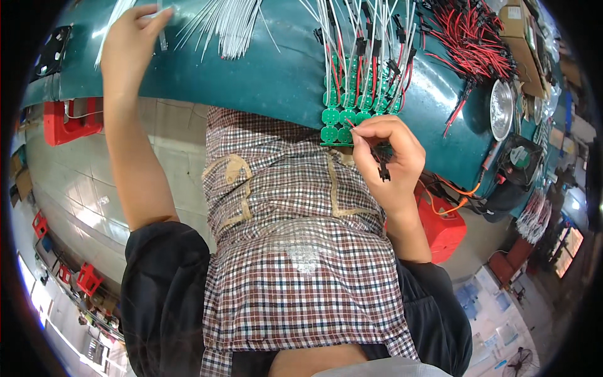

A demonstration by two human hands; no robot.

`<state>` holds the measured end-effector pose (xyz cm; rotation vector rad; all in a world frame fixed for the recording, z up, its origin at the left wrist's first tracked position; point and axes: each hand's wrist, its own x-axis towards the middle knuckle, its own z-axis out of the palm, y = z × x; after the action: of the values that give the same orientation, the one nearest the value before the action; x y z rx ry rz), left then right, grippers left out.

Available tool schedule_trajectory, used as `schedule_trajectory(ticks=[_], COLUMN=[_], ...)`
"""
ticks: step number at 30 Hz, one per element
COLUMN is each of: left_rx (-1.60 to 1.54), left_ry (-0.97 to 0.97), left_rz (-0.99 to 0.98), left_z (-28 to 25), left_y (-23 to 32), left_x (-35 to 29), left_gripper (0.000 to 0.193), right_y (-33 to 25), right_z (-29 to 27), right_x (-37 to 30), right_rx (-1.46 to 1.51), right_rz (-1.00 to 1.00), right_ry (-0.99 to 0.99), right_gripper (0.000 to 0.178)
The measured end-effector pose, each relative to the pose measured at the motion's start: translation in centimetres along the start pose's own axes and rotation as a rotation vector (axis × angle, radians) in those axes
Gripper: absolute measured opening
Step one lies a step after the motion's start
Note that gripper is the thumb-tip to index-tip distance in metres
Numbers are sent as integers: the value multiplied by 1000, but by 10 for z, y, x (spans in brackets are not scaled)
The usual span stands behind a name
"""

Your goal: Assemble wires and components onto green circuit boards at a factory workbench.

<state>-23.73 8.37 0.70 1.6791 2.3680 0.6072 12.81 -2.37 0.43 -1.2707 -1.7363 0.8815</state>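
My right hand (392, 147) pinches a short red wire lead (350, 123) between thumb and forefinger. Its black plug (384, 171) hangs against the palm. The lead's tip is just over the near rows of a panel of small round green circuit boards (330, 117) at the table's front edge. Red, black and white wires (360, 47) stand up from the boards' farther rows. At the far left my left hand (130, 38) is raised over some white wires (115, 22), its fingers bent toward the thumb. A narrow translucent strip (163, 41) shows below the fingertips; whether they grip it is unclear.
A fanned bundle of white wires (229, 28) lies on the green table (264, 88). To the right are a heap of red and black leads (468, 41), a round metal dish (501, 110), a soldering iron (488, 157) and a small fan (520, 157). Red stools (74, 119) stand below.
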Motion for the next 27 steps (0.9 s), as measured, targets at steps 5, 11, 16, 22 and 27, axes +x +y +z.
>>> schedule_trajectory(ticks=[5, 11, 16, 22, 27], left_rx=[-189, -130, -120, -63, -105], left_ry=[-161, -214, -101, -143, -129], left_rz=[95, -2, 161, 142, 171], left_z=[17, 3, 10, 5, 8], left_y=[27, 50, 40, 49, 47], left_x=[-7, -10, -13, -13, -14], left_gripper=[30, 26, 27, 25, 25], right_y=[-1, -1, -1, -1, -1], right_z=[5, 6, 6, 6, 7], right_x=[-2, -3, -3, -2, -1], right_rx=[8, 12, 8, -32, -30], right_rz=[9, 21, 17, 1, 8], right_ry=[-10, -3, -3, -29, -12], right_gripper=[17, 17, 17, 16, 15])
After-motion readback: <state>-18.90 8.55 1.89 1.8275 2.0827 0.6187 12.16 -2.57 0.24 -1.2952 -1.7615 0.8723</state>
